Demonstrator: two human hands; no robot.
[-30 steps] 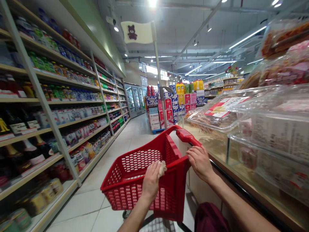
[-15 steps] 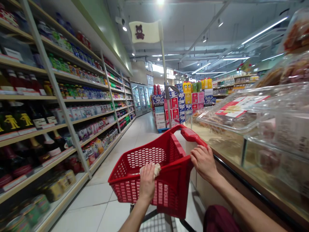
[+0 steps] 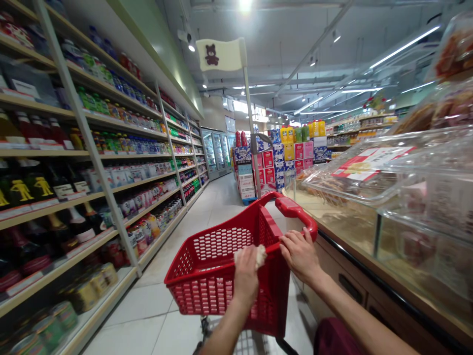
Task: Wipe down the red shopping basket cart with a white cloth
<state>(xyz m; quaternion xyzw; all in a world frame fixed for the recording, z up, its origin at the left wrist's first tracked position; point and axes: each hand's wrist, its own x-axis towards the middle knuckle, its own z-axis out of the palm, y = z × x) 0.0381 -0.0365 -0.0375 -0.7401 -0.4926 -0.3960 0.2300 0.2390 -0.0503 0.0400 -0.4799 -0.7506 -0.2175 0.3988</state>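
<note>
A red plastic shopping cart (image 3: 218, 291) stands in front of me, its perforated basket turned sideways. My left hand (image 3: 247, 276) is closed over a crumpled off-white cloth (image 3: 260, 256) and presses it on the near rim of the basket. To the right, my right hand (image 3: 299, 251) grips the corner of the cart, just below the red handle (image 3: 295, 208). Its fingers curl over the edge, and their tips are partly hidden. From the cart rises a pole with a cream flag (image 3: 221, 54) bearing a brown bear.
Shelves of bottles and cans (image 3: 136, 162) line the left side. A glass-edged counter (image 3: 343, 222) with clear plastic food boxes (image 3: 358, 165) runs close along the right. Farther down the tiled aisle (image 3: 218, 190) are stacked drink cartons (image 3: 266, 172) and glass-door fridges (image 3: 216, 150).
My left hand has slid the cloth rightward along the near rim. My right hand has shifted left and slightly down, off the handle's end onto the cart's corner.
</note>
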